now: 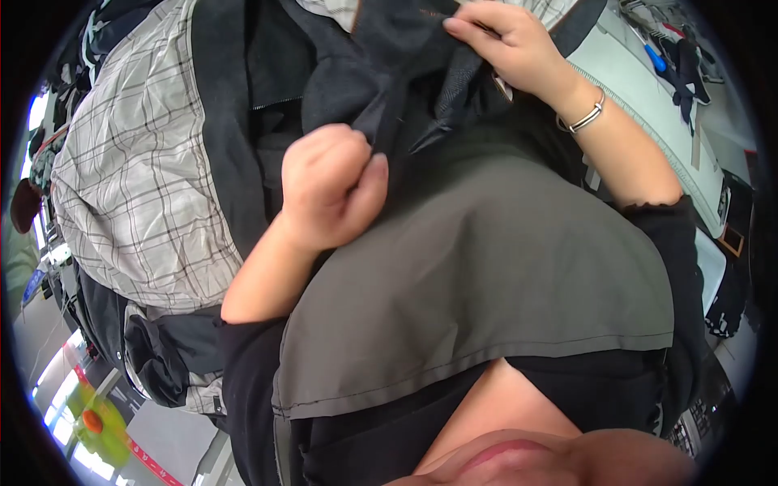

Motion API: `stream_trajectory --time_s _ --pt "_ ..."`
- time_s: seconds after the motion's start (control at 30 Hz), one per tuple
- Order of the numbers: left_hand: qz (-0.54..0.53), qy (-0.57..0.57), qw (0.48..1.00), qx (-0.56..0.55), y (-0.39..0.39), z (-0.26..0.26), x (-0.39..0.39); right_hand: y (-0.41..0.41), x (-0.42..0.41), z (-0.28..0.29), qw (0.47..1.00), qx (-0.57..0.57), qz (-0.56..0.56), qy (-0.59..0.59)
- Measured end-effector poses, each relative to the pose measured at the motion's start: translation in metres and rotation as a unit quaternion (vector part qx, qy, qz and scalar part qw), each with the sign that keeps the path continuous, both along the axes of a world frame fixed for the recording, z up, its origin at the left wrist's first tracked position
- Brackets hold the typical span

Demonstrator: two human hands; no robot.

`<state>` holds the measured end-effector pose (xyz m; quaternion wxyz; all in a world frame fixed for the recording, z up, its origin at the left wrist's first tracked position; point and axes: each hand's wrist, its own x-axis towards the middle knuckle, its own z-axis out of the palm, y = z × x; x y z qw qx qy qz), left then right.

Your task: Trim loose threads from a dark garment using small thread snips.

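A dark garment [220, 115] with a pale plaid lining [137, 176] is bunched up before me, over the top of my grey apron [486, 261]. My left hand [331, 188] is curled into a fist against its dark cloth, thumb and forefinger closed at a fold. Further up and to the right, my right hand [516, 45] pinches another part of the dark cloth between thumb and fingers. A metal zipper [278, 103] shows in the garment left of centre. Between my hands the cloth hangs in loose folds, with a shiny dark strip [453, 91] among them.
At the right lies a pale work surface [632, 67] with a ruler scale [653, 143] along its edge. A blue-handled tool [655, 59] and dark cloth scraps [687, 85] rest there. More dark clothing [100, 316] is heaped at the left. A red printed ribbon [149, 462] crosses the lower left.
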<state>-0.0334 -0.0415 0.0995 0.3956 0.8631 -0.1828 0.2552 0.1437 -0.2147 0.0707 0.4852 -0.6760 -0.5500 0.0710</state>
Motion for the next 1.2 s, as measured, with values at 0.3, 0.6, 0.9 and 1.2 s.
stream_trajectory --time_s 0.3,0.6,0.9,1.2 --pt "0.076 0.097 0.992 -0.012 0.005 -0.003 -0.001 -0.013 0.006 0.009 0.984 -0.132 -0.074 0.096" --pt "0.116 0.081 0.99 0.03 -0.01 0.018 0.003 -0.006 -0.006 0.035 0.968 -0.102 0.21 -0.096" --pt "0.053 0.118 0.955 0.266 -0.023 0.025 0.02 -0.001 -0.009 0.078 0.955 -0.096 0.192 -0.205" --pt "-0.043 0.042 0.967 0.247 0.016 0.031 0.006 -0.031 0.02 0.055 0.991 -0.033 0.109 -0.075"
